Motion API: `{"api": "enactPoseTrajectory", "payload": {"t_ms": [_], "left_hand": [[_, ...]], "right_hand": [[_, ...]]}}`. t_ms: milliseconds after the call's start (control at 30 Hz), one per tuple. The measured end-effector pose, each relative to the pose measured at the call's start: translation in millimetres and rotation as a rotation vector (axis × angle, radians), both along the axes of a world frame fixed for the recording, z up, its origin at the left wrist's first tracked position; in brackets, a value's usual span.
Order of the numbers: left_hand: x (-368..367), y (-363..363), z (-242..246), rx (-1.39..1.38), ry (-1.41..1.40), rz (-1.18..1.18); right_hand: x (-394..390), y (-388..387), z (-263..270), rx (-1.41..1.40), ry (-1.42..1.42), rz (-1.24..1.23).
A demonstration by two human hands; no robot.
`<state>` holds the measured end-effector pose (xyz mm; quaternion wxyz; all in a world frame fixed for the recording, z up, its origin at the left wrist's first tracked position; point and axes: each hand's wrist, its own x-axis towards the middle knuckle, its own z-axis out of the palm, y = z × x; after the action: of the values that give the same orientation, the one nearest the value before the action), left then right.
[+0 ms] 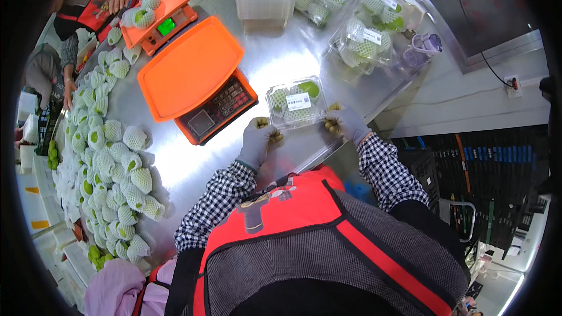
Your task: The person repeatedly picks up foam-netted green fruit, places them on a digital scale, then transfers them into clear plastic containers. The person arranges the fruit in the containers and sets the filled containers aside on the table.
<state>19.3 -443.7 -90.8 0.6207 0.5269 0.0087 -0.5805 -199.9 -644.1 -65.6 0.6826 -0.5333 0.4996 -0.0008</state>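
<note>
A clear plastic clamshell box [297,102] holding green fruit in white foam nets lies on the steel table, with a printed white label on its lid. At its lower left corner is my gloved left hand [260,140], fingers curled. My gloved right hand [344,122] is by the box's lower right corner, its fingers curled too. Whether either hand touches the box I cannot tell. Beside the box, to the left, stands an orange weighing scale [193,70] with nothing on its tray.
Many foam-netted fruits [105,162] cover the left of the table. A co-worker's hand [119,1] is at a second orange scale [160,13]. Stacked clear boxes [265,2], packed fruit boxes [363,44] and a purple cup [417,52] stand towards the back and right.
</note>
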Motion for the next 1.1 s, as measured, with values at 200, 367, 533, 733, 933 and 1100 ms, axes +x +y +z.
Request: {"api": "enactPoseTrajectory", "payload": {"t_ms": [200,367,533,733,933,1100], "left_hand": [[11.4,9.1,-6.8,-0.046,-0.024,-0.130],[15.6,14.9,14.5,-0.052,-0.141,-0.226],[10.5,14.4,80.0,-0.260,-0.255,-0.320],[0.6,7.0,110.7,-0.307,-0.321,-0.334],[-10.5,28.9,90.7,-0.184,-0.287,-0.376],[-8.3,40.3,79.1,-0.161,-0.289,-0.314]], "right_hand": [[-1.0,-17.2,2.8,-0.212,-0.312,0.267],[18.8,-6.5,4.3,-0.022,-0.252,0.135],[4.6,-4.8,42.9,0.243,-0.559,-0.222],[-18.3,-77.4,106.3,0.013,-0.825,-0.387],[-25.6,-171.6,114.4,-0.422,-0.656,-0.607],[-24.7,-190.7,86.9,-0.432,-0.498,-0.758]]}}
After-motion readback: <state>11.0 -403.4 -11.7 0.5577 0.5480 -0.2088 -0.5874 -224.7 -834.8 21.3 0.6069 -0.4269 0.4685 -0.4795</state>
